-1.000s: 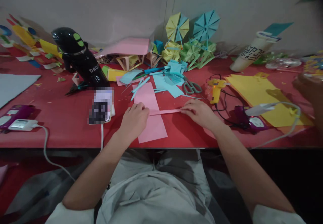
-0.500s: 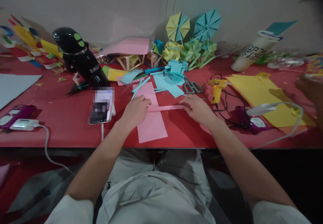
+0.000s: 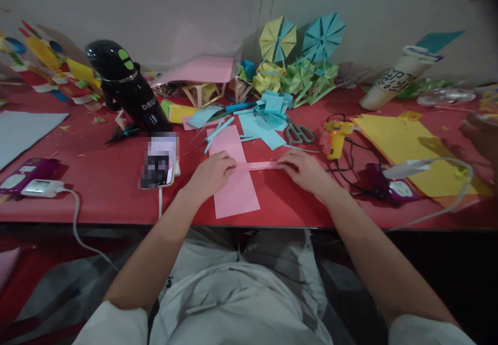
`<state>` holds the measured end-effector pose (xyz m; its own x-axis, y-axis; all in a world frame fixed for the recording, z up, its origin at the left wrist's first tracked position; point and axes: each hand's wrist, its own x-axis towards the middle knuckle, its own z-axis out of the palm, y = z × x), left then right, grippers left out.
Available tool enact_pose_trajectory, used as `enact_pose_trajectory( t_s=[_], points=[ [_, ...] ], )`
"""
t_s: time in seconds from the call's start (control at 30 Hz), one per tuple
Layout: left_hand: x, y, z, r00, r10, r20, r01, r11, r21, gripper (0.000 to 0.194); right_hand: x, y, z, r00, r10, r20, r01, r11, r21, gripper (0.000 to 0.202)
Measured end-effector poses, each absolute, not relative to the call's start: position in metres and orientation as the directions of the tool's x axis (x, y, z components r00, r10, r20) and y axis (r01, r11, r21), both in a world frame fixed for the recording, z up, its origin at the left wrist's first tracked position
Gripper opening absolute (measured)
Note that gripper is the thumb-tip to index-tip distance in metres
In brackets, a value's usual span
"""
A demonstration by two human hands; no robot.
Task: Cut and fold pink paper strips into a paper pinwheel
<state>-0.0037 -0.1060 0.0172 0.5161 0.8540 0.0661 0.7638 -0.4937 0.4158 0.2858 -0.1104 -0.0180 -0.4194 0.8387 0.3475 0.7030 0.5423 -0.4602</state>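
A narrow folded pink paper strip [image 3: 257, 166] is stretched level between my two hands. My left hand [image 3: 213, 175] pinches its left end, and my right hand [image 3: 302, 171] pinches the right end between thumb and fingers. Beneath the strip and beside my left hand, a larger pink sheet [image 3: 237, 197] lies flat on the red table [image 3: 288, 205]. Light blue paper pieces [image 3: 262, 127] and rolled blue strips [image 3: 218, 133] lie just beyond my hands, with green-handled scissors [image 3: 299, 133] next to them.
A phone [image 3: 161, 161] and black bottle [image 3: 134, 93] stand to the left. On the right are a yellow glue gun [image 3: 335, 138], a purple power strip [image 3: 400, 189], yellow sheets [image 3: 408, 148] and a cup [image 3: 397, 80]. Paper models [image 3: 278, 39] line the wall. Another person's hand [image 3: 480, 132] shows at far right.
My hands are slightly closer together on the strip, my left hand having shifted a little right. The whole view has moved slightly.
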Motion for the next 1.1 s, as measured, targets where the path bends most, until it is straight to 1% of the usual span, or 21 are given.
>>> enact_pose_trajectory(
  t_s=[0.17, 0.37, 0.5, 0.57, 0.7, 0.8, 0.93, 1.0, 1.1],
  points=[
    [-0.006, -0.103, 0.012, 0.509, 0.854, 0.107, 0.738, -0.497, 0.457, 0.023, 0.288, -0.107, -0.023, -0.433, 0.823, 0.367, 0.691, 0.565, -0.451, 0.021],
    [-0.005, -0.095, 0.015, 0.512, 0.855, 0.082, 0.736, -0.486, 0.472, 0.019, 0.291, -0.1, -0.019, -0.468, 0.814, 0.345, 0.675, 0.581, -0.456, 0.022],
    [-0.004, -0.09, 0.017, 0.514, 0.852, 0.099, 0.715, -0.489, 0.499, 0.017, 0.291, -0.099, -0.018, -0.486, 0.803, 0.345, 0.67, 0.596, -0.443, 0.025],
    [-0.005, -0.089, 0.016, 0.524, 0.843, 0.12, 0.699, -0.506, 0.506, 0.018, 0.29, -0.1, -0.017, -0.485, 0.802, 0.348, 0.686, 0.596, -0.417, 0.025],
    [-0.008, -0.089, 0.013, 0.554, 0.815, 0.173, 0.673, -0.56, 0.483, 0.022, 0.286, -0.102, -0.014, -0.436, 0.832, 0.344, 0.782, 0.539, -0.312, 0.025],
    [-0.014, -0.091, 0.009, 0.528, 0.824, 0.206, 0.681, -0.556, 0.477, 0.026, 0.284, -0.103, -0.014, -0.395, 0.847, 0.357, 0.826, 0.497, -0.265, 0.026],
    [-0.022, -0.094, 0.003, 0.44, 0.866, 0.238, 0.681, -0.495, 0.54, 0.03, 0.283, -0.103, -0.016, -0.364, 0.847, 0.388, 0.833, 0.482, -0.273, 0.023],
    [-0.026, -0.095, 0.0, 0.422, 0.864, 0.273, 0.662, -0.5, 0.559, 0.028, 0.284, -0.104, -0.017, -0.35, 0.85, 0.394, 0.831, 0.476, -0.288, 0.02],
    [-0.029, -0.096, -0.002, 0.416, 0.853, 0.314, 0.65, -0.521, 0.553, 0.023, 0.284, -0.106, -0.018, -0.351, 0.848, 0.396, 0.817, 0.484, -0.312, 0.017]
  ],
)
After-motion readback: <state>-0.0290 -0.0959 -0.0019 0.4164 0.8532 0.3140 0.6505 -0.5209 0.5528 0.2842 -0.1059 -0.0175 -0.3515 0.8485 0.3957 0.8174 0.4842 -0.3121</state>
